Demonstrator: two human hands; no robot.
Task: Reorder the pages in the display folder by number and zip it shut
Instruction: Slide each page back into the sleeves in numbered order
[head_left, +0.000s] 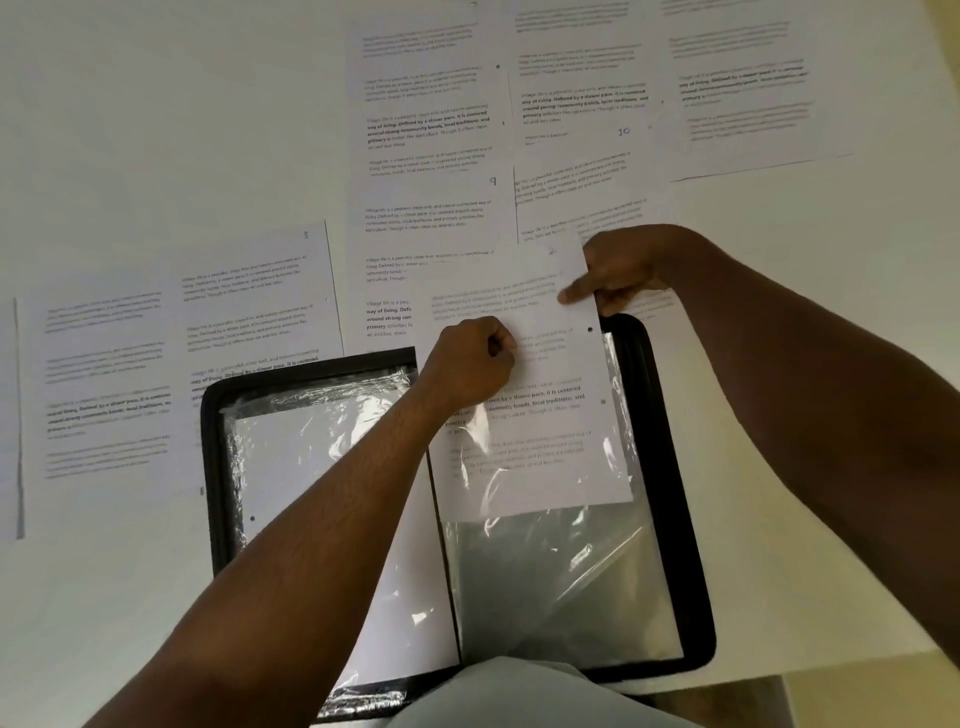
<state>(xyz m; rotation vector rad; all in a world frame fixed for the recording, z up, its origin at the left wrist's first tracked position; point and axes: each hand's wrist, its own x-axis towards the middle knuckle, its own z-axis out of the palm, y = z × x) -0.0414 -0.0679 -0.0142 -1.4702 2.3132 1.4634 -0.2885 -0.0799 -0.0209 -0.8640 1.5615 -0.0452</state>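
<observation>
- My left hand (470, 364) is curled tight, pinching the left edge of one page (540, 364).
- My right hand (618, 278) pinches the same page's top right corner.
- I see the page partly inside a clear sleeve (561, 561) on the right half of the open black folder (680, 519).
- More pages (431, 156) lie on the white table (130, 130) above and left of the folder.
</observation>
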